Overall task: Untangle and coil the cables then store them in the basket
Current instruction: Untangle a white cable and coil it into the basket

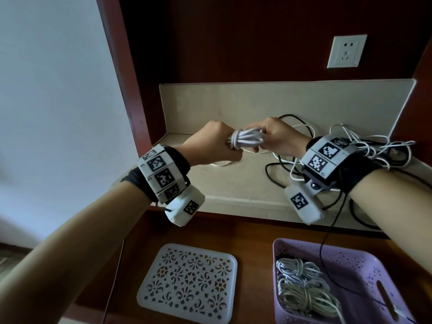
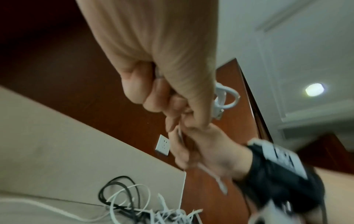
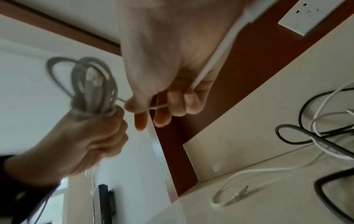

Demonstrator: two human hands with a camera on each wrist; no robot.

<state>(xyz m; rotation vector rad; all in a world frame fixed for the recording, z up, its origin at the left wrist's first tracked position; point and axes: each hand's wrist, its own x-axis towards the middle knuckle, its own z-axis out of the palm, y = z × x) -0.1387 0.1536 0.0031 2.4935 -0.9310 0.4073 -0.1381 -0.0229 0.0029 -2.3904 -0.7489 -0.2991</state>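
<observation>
Nearest us, the purple basket [image 1: 364, 260] holds two coiled cables [image 1: 304, 286] beside a white perforated lid [image 1: 187, 281]. Above the counter [image 1: 233, 183], our left hand [image 1: 210, 146] grips the white cable bundle [image 1: 245, 139]; our right hand [image 1: 275, 136] pinches its strand. Farther back lies the cable tangle [image 1: 364, 148].

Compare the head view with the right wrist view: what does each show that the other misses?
Only the head view shows the purple basket holding coiled cables and the white perforated lid. Only the right wrist view shows a loose white connector end on the counter. Both show the left hand gripping the white cable bundle, the right hand holding its tail, and the wall socket.
</observation>
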